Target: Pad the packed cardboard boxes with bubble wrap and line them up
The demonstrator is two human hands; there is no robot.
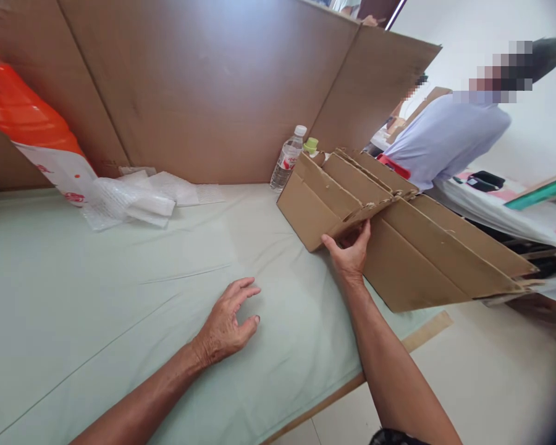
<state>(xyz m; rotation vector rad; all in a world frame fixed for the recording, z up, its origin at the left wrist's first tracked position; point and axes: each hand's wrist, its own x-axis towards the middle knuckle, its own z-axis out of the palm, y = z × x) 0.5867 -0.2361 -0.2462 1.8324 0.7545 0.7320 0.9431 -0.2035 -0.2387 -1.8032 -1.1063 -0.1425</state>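
My left hand (228, 321) hovers at or just over the pale green cloth (189, 321), its fingers curved and apart, holding nothing. My right hand (350, 252) grips the near end of a small open-topped cardboard box (308, 201), thumb on its left side and a finger on the right. The box has torn upper edges and inner dividers; what it contains is mostly hidden. Right beside it stands a longer cardboard box (412, 259), reaching past the table's right edge. Behind the small box stands a clear water bottle (288, 159) with a white cap.
A tall cardboard panel (213, 93) walls off the back. At the left, a large orange bottle (32, 117) leans near crumpled bubble wrap (134, 198). A green cap (311, 145) shows behind the small box. A person in a light shirt (449, 133) is at the right, near another table.
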